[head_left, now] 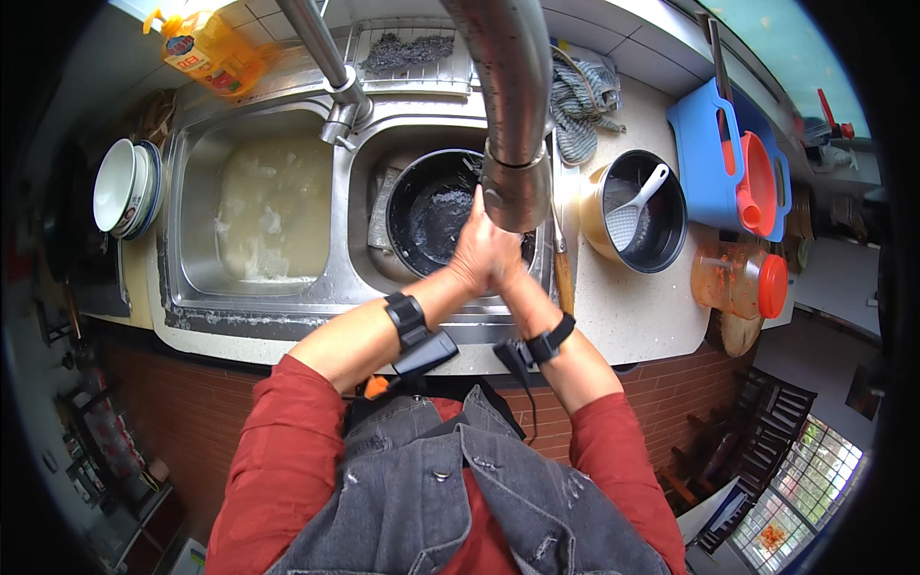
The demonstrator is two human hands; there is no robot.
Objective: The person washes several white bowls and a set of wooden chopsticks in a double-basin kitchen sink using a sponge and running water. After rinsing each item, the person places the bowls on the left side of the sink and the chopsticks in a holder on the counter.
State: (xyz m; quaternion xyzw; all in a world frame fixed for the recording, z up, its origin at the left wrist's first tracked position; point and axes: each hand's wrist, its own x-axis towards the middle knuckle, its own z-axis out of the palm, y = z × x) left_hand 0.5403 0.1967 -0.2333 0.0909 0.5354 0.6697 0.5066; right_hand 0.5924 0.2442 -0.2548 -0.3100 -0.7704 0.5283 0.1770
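Washing step: left hand (476, 251) and right hand (508, 273) clasped together over the black pan (431, 216); rinsing seems due next.

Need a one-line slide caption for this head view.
Both hands meet over a dark pan in the right sink basin; cloudy water fills the left basin.

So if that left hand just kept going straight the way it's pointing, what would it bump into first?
Probably the black pan in the right basin of the sink. The left hand points up and away over the pan's soapy inside, so its far rim looks first in line, though depth is hard to judge and the faucet spout hides part.
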